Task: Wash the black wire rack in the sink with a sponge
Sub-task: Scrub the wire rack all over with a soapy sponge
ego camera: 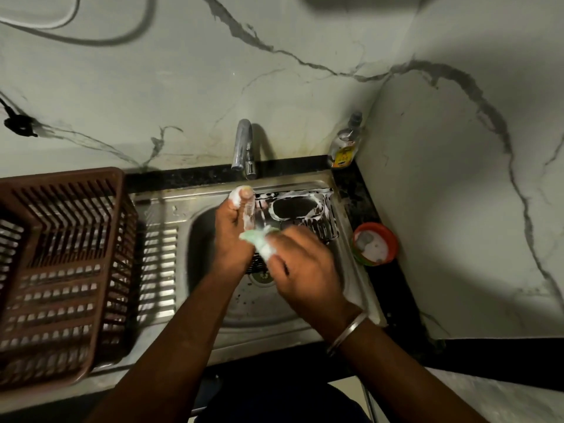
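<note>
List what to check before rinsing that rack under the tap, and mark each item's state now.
1. Left hand grips the black wire rack: ok.
2. Right hand holds the sponge: ok.
3. Rack lathered: ok on the side in view, which is white with suds; underside cannot tell.
4. Rack held over the sink: ok.
5. Water running from the tap: cannot tell, no clear stream shows.
6. Drain free: cannot tell, the hands partly hide it.
</note>
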